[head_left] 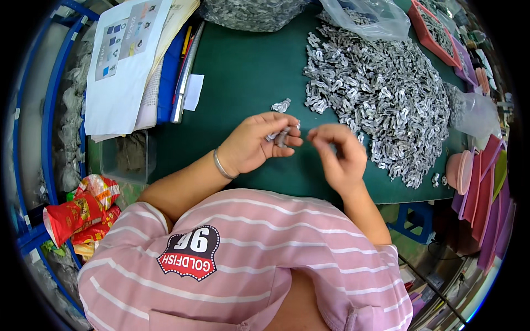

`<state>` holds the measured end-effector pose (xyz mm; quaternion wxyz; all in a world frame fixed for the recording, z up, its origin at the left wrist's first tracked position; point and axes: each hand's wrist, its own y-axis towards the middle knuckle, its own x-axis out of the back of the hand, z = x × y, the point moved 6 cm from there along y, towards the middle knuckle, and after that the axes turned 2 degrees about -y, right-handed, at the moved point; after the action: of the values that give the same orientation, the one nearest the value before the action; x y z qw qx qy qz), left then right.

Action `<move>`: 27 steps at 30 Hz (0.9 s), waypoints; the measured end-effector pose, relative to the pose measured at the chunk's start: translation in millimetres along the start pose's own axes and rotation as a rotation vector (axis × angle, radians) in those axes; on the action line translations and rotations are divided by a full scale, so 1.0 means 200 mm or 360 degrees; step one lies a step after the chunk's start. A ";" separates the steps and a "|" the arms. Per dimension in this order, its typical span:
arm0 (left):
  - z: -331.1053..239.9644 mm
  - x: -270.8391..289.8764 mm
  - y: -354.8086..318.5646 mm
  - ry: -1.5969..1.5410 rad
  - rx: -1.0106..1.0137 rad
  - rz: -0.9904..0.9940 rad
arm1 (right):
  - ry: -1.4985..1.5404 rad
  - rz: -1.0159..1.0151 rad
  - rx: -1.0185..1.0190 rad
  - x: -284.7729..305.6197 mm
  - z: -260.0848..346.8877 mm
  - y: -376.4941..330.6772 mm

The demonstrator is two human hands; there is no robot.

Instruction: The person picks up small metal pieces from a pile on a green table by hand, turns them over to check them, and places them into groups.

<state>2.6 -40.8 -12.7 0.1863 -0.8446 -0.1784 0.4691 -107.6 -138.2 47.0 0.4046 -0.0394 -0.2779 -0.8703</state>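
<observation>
My left hand (249, 142), a metal bangle at its wrist, is palm up above the green table (243, 66). Its curled fingers hold several small silvery metal clips (281, 137), one of them near the fingertips. Just to the right, my right hand (345, 157) is curled with its fingers drawn together, slightly blurred. Whether anything is between those fingers I cannot make out. A few loose clips (281, 105) lie on the table beyond my left hand. A big heap of the same bent, looped clips (381, 94) spreads across the right side.
Clear plastic bags of clips (251, 12) stand at the far edge. A red tray (433, 33) is at far right, pink and purple bins (486, 182) nearer. Papers (124, 71), pens (186, 66) and a clear box (124, 157) are at left, beside blue shelving (48, 105).
</observation>
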 end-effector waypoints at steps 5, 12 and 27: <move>-0.07 0.10 0.01 -0.0177 -0.0095 0.0019 | -0.0750 0.0351 -0.0335 -0.10 -0.15 0.04; -0.06 0.08 -0.01 0.0178 -0.0176 -0.0119 | -0.0517 0.0433 -0.0368 -0.12 -0.19 0.01; -0.02 0.03 0.00 0.0577 -0.0282 0.0027 | 0.0601 0.0022 -0.0656 -0.06 -0.14 -0.05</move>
<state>9.2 -38.9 -14.2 0.1364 -0.9298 -0.1755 0.2935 -102.0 -140.2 15.2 0.4387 0.0402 -0.0145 -0.8976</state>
